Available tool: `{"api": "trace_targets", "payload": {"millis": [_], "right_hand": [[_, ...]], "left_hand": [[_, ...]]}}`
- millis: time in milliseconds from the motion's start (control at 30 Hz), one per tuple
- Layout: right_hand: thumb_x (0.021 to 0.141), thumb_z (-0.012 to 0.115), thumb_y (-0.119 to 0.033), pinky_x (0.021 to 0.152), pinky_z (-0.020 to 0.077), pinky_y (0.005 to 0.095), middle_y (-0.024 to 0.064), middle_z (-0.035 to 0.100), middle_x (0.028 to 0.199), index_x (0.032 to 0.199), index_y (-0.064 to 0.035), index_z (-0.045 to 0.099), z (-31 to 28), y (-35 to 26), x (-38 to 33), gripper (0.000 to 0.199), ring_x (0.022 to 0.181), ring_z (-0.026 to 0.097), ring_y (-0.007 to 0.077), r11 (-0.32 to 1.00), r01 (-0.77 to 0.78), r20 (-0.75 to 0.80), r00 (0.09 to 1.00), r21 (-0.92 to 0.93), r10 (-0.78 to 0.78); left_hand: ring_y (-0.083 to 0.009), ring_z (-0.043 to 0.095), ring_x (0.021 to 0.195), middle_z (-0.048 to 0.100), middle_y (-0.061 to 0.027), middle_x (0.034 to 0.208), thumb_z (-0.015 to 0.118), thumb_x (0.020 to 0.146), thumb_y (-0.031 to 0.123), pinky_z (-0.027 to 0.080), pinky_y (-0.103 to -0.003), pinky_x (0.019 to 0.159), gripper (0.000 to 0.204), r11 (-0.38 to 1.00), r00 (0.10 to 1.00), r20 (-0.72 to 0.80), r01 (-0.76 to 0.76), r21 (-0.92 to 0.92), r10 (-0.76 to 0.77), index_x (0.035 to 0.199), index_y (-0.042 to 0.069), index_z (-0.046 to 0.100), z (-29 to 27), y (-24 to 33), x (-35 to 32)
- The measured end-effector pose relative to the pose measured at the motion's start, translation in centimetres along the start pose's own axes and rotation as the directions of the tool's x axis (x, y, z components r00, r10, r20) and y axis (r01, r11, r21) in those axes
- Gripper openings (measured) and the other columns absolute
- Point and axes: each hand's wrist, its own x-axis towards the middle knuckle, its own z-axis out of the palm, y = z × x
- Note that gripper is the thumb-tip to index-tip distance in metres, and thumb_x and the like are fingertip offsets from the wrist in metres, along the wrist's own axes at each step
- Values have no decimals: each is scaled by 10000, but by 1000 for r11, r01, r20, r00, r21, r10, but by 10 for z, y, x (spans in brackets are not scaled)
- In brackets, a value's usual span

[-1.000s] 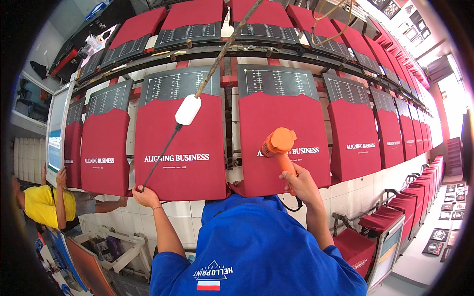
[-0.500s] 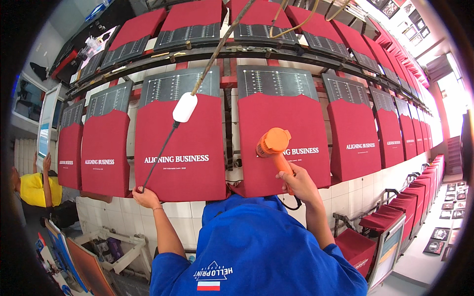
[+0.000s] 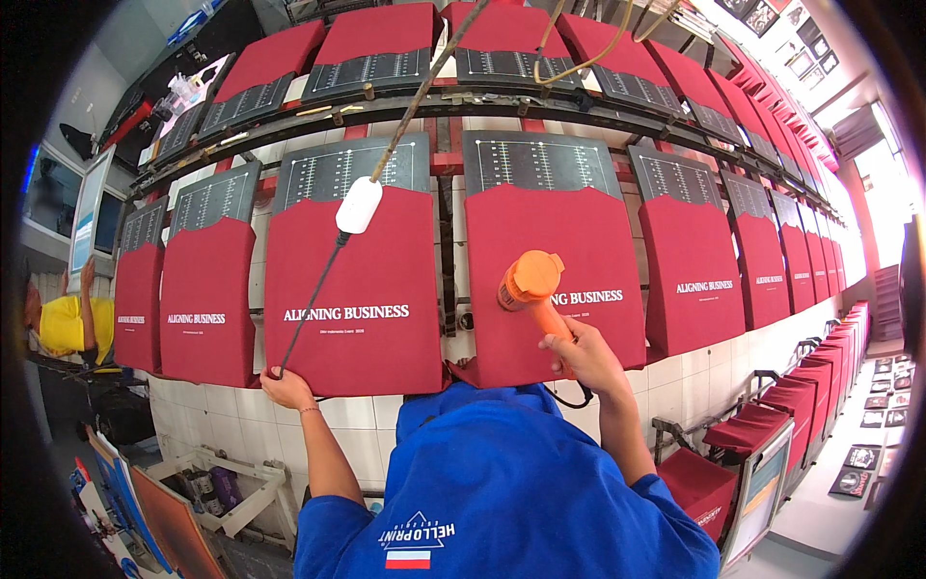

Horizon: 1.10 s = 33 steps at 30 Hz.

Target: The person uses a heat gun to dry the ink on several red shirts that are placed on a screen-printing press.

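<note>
In my right hand (image 3: 588, 355) is an orange heat gun (image 3: 532, 280), gripped by its handle, its round body over the right-centre shirt (image 3: 555, 232). That dark red shirt lies stretched on a black board with white measuring marks, and the heat gun covers part of its white lettering. My left hand (image 3: 286, 388) is closed round a black cord (image 3: 313, 299) at the lower left corner of the left-centre shirt (image 3: 357, 261). The cord runs up to a white plug-in block (image 3: 360, 205), which hangs from a long cable above that shirt.
More boards with red shirts (image 3: 690, 270) stand in curved rows either side and beyond a dark rail (image 3: 318, 118). At far left, a person in yellow (image 3: 68, 323) holds a framed screen (image 3: 89, 217). A white rack (image 3: 236, 482) stands behind on the left, another framed screen (image 3: 757, 497) lower right.
The person in yellow and their framed screen have shifted slightly. My heat gun has tilted a touch to the left; my left hand stays in place with the cord.
</note>
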Motion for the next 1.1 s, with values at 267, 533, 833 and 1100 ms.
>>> {"api": "trace_targets", "payload": {"millis": [267,533,833,1100], "right_hand": [[929,632,-189,502,455,230,-5,557,674,1158,2,595,1,6,0,300,548,532,61,1000,-12,-3,1000,0,12],[939,619,-204,475,443,231,-6,541,643,1103,-14,597,3,12,-3,253,521,522,67,1000,14,-12,1000,16,-14],[950,591,-218,495,448,234,14,582,721,1070,-11,603,-28,27,-8,240,562,542,69,999,-12,-125,992,40,17],[970,564,-235,537,481,227,58,654,892,1226,24,573,-68,40,-24,364,581,555,78,997,-2,-328,944,77,27]], "left_hand": [[-401,567,1064,628,-212,1117,529,945,212,426,-486,937,303,1000,1000,6,3,-21,-3,1127,-19,600,0,2,-2],[-399,580,1071,631,-221,1139,539,941,208,437,-479,932,318,1000,1000,11,-1,13,1,1157,-18,596,1,1,0],[-403,583,1022,630,-224,1080,543,938,154,444,-471,893,249,992,981,151,-122,-30,125,1091,-36,592,7,-31,24],[-492,613,908,654,-306,947,465,1014,368,469,-542,778,458,942,915,365,-262,209,173,978,-57,630,-34,-47,102]]}}
